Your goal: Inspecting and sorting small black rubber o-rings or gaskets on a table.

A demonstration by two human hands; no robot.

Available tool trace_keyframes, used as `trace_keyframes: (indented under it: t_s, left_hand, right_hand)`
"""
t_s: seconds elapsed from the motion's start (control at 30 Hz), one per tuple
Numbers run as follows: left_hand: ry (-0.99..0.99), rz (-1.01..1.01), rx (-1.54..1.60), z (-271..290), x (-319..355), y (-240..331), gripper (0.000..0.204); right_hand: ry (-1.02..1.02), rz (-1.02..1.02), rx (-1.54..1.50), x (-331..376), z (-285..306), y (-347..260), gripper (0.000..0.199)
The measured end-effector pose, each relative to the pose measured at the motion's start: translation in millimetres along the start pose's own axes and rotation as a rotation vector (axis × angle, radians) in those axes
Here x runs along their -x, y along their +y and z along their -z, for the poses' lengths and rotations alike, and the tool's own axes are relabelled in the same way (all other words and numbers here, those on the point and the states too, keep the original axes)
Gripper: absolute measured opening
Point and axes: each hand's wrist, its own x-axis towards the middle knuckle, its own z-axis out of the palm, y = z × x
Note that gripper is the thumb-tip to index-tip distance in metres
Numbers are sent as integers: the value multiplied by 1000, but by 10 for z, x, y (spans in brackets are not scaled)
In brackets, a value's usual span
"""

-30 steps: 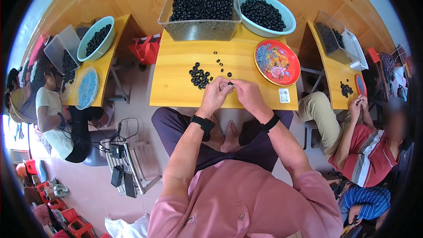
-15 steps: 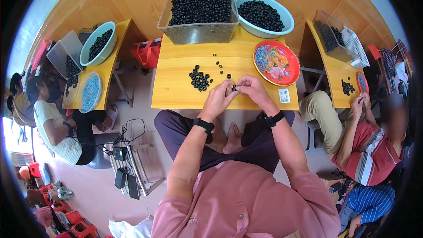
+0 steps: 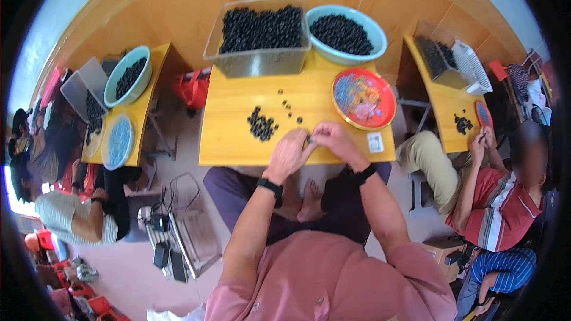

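Note:
My left hand (image 3: 289, 152) and my right hand (image 3: 336, 143) meet over the front edge of the yellow table (image 3: 229, 148). Both are closed, fingertips pinched around a small black ring-shaped piece (image 3: 309, 139), which they mostly cover. Left of the hands lies a loose heap of black rings (image 3: 262, 126), with several single ones scattered just beyond the fingers. To the right sits a round red flowered tray (image 3: 385, 109) holding small blue-grey bits (image 3: 345, 90) whose kind is too fine to tell.
At the table's back stand a clear bin (image 3: 256, 66) and a pale green basin (image 3: 377, 49), both full of black rings. A white card (image 3: 375, 142) lies below the tray. People sit at side tables left and right; a metal stand (image 3: 190, 238) is on the floor left.
The view has shifted, so the table appears lower and slightly further left. My hands stay pinched together at the same spot by the table edge. The person at left has changed posture.

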Motion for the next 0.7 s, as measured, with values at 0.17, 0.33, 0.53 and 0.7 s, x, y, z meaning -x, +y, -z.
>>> trace_keyframes:
  t_s: [0.17, 0.33, 0.53, 0.7]
  left_hand:
    - [-66, -13, -55, 22, 51, 60, 25]
    - [-45, -68, -67, 44, 61, 73, 24]
    - [22, -56, -6, 35, 5, 59, 31]
    - [2, 36, 62, 81, 70, 80, 35]
  right_hand:
    - [-8, 45, 20, 63, -34, 113, 8]
    - [-49, 27, -32, 45, -40, 116, 8]
    - [-28, 65, -57, 42, -87, 47, 7]
    - [-68, -74, -11, 49, 6, -115, 8]
